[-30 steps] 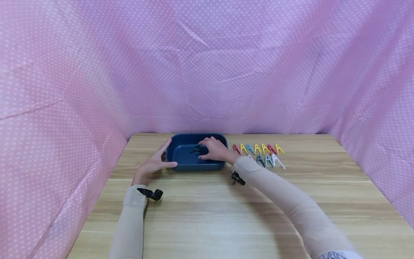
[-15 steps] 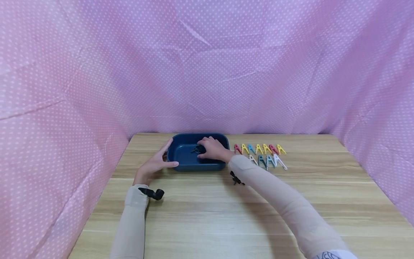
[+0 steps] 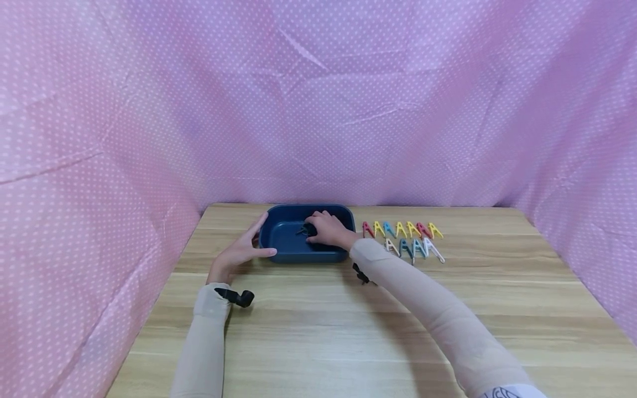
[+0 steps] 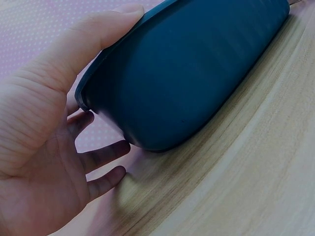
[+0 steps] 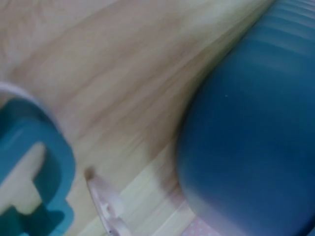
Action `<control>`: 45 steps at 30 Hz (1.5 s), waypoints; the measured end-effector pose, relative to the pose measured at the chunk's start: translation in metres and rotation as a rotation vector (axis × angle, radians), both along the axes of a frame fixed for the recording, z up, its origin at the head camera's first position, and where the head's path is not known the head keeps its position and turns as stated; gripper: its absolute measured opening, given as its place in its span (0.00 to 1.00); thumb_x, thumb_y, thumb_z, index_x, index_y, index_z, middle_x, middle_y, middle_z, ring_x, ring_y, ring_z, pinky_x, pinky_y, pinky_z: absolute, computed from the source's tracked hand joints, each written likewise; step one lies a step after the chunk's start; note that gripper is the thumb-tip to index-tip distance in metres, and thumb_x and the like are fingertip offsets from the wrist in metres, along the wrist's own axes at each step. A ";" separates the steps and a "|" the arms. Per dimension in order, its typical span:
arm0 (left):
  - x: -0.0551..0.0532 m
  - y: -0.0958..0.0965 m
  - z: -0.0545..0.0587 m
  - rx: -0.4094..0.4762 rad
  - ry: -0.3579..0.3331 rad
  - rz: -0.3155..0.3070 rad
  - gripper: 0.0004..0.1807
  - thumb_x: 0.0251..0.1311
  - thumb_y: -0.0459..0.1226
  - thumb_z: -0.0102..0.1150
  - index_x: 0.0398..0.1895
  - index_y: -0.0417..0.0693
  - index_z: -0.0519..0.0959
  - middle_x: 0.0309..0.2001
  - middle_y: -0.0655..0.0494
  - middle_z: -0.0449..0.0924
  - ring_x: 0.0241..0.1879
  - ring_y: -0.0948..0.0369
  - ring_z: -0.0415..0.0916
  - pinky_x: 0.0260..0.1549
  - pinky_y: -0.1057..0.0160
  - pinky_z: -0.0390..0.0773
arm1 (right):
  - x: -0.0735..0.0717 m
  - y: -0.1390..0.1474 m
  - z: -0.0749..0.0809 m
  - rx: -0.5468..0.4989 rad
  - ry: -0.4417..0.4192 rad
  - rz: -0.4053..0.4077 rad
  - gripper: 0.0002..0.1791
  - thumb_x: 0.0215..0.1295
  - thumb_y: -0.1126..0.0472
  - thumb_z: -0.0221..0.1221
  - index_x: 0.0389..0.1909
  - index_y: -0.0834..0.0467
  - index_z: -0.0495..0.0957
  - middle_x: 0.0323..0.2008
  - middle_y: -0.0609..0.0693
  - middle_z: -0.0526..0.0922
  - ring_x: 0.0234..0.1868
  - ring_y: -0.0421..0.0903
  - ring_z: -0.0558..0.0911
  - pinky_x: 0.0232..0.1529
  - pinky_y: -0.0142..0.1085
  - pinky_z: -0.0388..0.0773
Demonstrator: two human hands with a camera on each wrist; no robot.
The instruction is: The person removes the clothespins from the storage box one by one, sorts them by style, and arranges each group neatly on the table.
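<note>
My left hand [image 3: 240,251] rests on the left end of a dark blue plastic basin [image 3: 293,257]. Its thumb lies over the rim, and the other fingers are spread around the end wall, as the left wrist view shows. My right hand [image 3: 328,229] reaches down inside the basin, fingers bent, close around a small dark clip-like object [image 3: 302,229] at the bottom. Whether the fingers pinch it is hidden. Only the basin's outer wall [image 5: 246,147] shows in the right wrist view, not the hand.
Right of the basin, colored clothespins stand in two rows: red, yellow and blue ones [image 3: 400,229] behind, white and blue-green ones [image 3: 418,249] in front. A blurred teal clothespin [image 5: 54,167] fills the left of the right wrist view. Pink dotted cloth [image 3: 318,110] hangs behind the wooden table [image 3: 298,331].
The head view has shifted slightly, so everything appears a little further right. My right hand has moved very slightly left within the basin, nearer the dark object. The left hand stays on the basin.
</note>
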State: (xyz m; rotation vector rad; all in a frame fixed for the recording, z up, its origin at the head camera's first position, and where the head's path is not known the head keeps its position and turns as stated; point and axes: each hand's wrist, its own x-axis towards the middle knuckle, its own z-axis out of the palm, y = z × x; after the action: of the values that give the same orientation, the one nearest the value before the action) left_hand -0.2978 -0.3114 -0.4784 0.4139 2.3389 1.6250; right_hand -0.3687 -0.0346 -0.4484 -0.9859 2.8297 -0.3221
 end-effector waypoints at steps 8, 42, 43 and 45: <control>0.000 0.002 0.002 0.009 -0.007 -0.005 0.59 0.63 0.42 0.70 0.84 0.67 0.36 0.84 0.62 0.29 0.82 0.44 0.34 0.78 0.38 0.43 | 0.002 0.000 0.001 -0.008 -0.016 0.014 0.30 0.68 0.50 0.66 0.68 0.55 0.75 0.67 0.56 0.76 0.65 0.56 0.74 0.67 0.53 0.74; -0.001 -0.002 0.001 0.008 -0.041 0.009 0.58 0.63 0.44 0.70 0.83 0.74 0.36 0.84 0.61 0.29 0.82 0.43 0.33 0.77 0.35 0.41 | 0.002 0.009 0.004 -0.033 -0.081 0.086 0.31 0.69 0.52 0.66 0.70 0.57 0.73 0.70 0.57 0.73 0.70 0.56 0.71 0.70 0.52 0.71; -0.001 -0.001 0.001 0.007 -0.041 0.010 0.58 0.63 0.44 0.70 0.83 0.74 0.37 0.84 0.61 0.29 0.82 0.44 0.33 0.77 0.35 0.41 | 0.002 0.009 0.004 -0.031 -0.081 0.087 0.31 0.69 0.51 0.66 0.70 0.57 0.73 0.70 0.56 0.73 0.70 0.56 0.71 0.70 0.52 0.71; -0.001 -0.001 0.001 0.002 -0.037 0.009 0.58 0.63 0.44 0.70 0.83 0.74 0.37 0.84 0.61 0.29 0.82 0.43 0.33 0.77 0.35 0.41 | 0.001 0.007 0.004 -0.024 -0.083 0.091 0.31 0.69 0.51 0.65 0.70 0.56 0.72 0.71 0.56 0.72 0.71 0.57 0.70 0.71 0.53 0.70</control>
State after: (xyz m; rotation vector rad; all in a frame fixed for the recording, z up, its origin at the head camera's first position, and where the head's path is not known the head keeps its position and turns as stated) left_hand -0.2990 -0.3125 -0.4769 0.3715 2.3158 1.6247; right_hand -0.3679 -0.0271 -0.4443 -1.0762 2.7029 -0.3788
